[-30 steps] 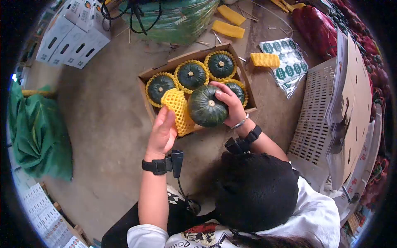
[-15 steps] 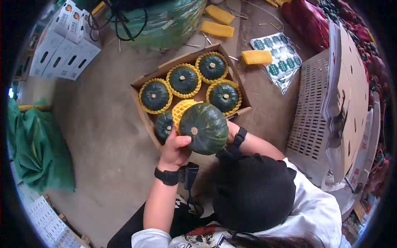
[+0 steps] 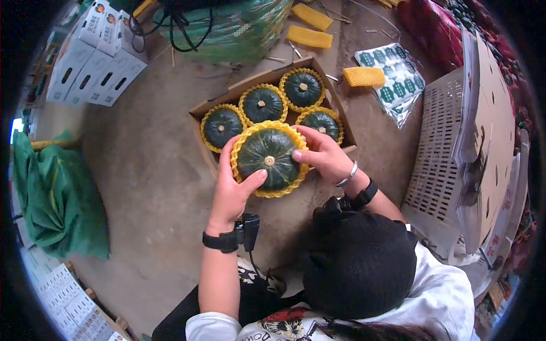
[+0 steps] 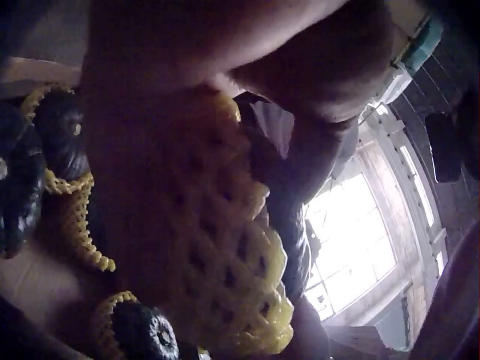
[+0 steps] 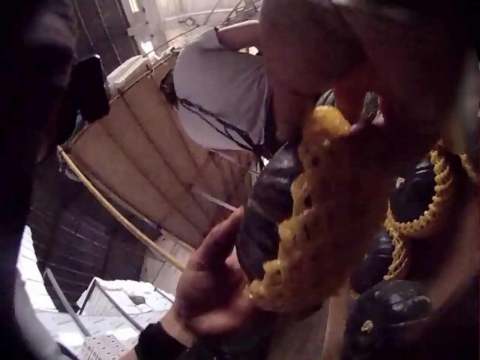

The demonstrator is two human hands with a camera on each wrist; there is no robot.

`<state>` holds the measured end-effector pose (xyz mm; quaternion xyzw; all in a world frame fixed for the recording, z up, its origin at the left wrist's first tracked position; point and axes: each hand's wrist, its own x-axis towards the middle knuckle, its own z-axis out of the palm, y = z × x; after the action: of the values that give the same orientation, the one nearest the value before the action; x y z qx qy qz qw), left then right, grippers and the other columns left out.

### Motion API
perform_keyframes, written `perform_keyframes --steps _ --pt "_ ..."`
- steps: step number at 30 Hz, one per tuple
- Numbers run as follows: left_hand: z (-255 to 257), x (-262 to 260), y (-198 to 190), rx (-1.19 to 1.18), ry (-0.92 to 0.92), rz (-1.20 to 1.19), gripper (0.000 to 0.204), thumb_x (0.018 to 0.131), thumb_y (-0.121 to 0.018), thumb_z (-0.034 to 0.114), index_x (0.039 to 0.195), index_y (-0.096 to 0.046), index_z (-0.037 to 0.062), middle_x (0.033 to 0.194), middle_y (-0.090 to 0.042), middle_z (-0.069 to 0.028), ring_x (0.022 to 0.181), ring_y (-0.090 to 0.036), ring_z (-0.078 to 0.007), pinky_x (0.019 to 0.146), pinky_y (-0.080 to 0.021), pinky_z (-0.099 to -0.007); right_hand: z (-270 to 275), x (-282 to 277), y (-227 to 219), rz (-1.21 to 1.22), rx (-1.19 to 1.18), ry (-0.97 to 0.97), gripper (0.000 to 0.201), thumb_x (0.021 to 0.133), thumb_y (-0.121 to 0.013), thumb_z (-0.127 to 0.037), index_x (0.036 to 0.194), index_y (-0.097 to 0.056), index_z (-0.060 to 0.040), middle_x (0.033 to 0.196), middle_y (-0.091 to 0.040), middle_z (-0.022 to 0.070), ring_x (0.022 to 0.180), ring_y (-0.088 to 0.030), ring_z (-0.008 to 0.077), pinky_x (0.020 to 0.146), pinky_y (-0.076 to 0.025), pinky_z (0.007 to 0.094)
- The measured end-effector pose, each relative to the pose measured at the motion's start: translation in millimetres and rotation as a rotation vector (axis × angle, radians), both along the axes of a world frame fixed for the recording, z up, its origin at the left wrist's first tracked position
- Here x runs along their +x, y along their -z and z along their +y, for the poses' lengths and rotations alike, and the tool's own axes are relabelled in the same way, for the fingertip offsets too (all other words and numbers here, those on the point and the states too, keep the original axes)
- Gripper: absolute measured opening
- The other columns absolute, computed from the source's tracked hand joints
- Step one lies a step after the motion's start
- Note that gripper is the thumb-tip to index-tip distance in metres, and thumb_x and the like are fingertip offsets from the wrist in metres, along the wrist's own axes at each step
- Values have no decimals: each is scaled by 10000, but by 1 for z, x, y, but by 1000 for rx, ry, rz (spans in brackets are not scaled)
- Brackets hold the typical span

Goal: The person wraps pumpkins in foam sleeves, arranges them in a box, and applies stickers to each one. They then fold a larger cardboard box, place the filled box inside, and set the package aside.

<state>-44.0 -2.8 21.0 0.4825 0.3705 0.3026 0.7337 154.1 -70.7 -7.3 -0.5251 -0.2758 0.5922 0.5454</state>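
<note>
A dark green pumpkin [image 3: 267, 141], stem facing up, sits inside a yellow foam net [image 3: 277, 192] whose scalloped rim rings it. My left hand [image 3: 230, 196] grips it from the left, thumb over the top near the stem. From the right, my right hand [image 3: 329, 158] holds the netted pumpkin with its thumb on the skin. Both hands are raised over the near side of an open cardboard box [image 3: 273, 77]. Inside the box stand several netted pumpkins [image 3: 263, 105]. The left wrist view shows the net's mesh [image 4: 225, 255] close up under the fingers.
Yellow foam nets [image 3: 364, 77] lie flat on the floor beyond the box, one of them on a plastic bag of green labels [image 3: 398, 85]. A white basket [image 3: 435, 153] with cardboard sheets stands to the right. White cartons [image 3: 96, 62] and green cloth [image 3: 60, 199] are at the left.
The pumpkin, bare in my right hand a second ago, now sits in the foam net that my left hand was holding. Both hands now hold it, stem turned upward.
</note>
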Motion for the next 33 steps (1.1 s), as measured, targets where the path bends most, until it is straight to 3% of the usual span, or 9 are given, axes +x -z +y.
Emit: perform_keyframes --steps 7,9,11,13,17,19,21,24,33 --pt "-12 6 21 -397 110 -86 772 764 -726 180 1381 -288 28 1302 -445 -98 1211 -422 -207 1029 -338 -345 -1 -7 22 869 -134 -62 470 927 -432 -459 1235 -496 -111 1187 -576 80 1079 -561 209 947 -440 398" --pt "-18 8 12 501 298 799 932 641 -800 349 1383 -311 68 1405 -298 -186 1282 -336 -322 1047 -313 -408 -11 -17 44 837 -138 -88 479 936 -413 -458 1233 -501 -92 1195 -577 70 1072 -571 212 943 -449 387" --pt "-32 27 -27 898 601 906 1017 558 -828 372 1394 -308 115 1421 -227 -234 1288 -287 -403 1059 -285 -461 -18 -17 69 1016 -92 -230 495 955 -388 -420 1302 -432 -69 1257 -526 99 1113 -547 213 959 -436 384" --pt "-43 32 -26 852 667 914 1025 522 -834 359 1385 -323 149 1410 -248 -243 1270 -299 -430 1061 -274 -486 -17 -23 48 984 -193 -193 463 968 -367 -402 1265 -463 -59 1218 -547 99 1077 -564 210 944 -449 377" --pt "-3 29 5 644 488 566 902 536 -785 273 1325 -388 93 1275 -428 -156 1211 -416 -287 1034 -327 -387 2 -14 44 543 -279 -82 357 969 -402 -318 1189 -535 -70 1120 -605 89 989 -602 216 896 -473 363" --pt "21 22 21 401 459 405 809 588 -757 232 1301 -405 81 1241 -438 -135 1175 -433 -268 1004 -358 -364 11 22 31 -742 -62 -278 267 903 -493 -321 1018 -616 -113 955 -643 130 784 -628 293 745 -494 383" --pt "36 32 21 -94 418 158 777 608 -747 204 1297 -415 67 1235 -452 -110 1191 -418 -232 1008 -348 -348 15 31 17 -1517 13 -241 285 803 -569 -322 1042 -625 -177 1119 -580 115 1094 -503 329 911 -367 541" --pt "56 57 53 295 627 374 757 606 -763 241 1272 -451 59 1281 -409 -131 1219 -403 -261 1031 -328 -340 23 25 70 -1866 -27 -565 416 769 -584 -352 1168 -584 -236 1304 -415 131 1250 -323 360 950 -218 687" --pt "14 92 74 907 606 1255 837 493 -792 300 1256 -458 215 1325 -364 -71 1211 -345 -361 932 -354 -559 17 33 61 -1574 -40 -267 364 657 -644 -231 1019 -635 -185 1286 -443 145 1271 -318 343 985 -216 652"
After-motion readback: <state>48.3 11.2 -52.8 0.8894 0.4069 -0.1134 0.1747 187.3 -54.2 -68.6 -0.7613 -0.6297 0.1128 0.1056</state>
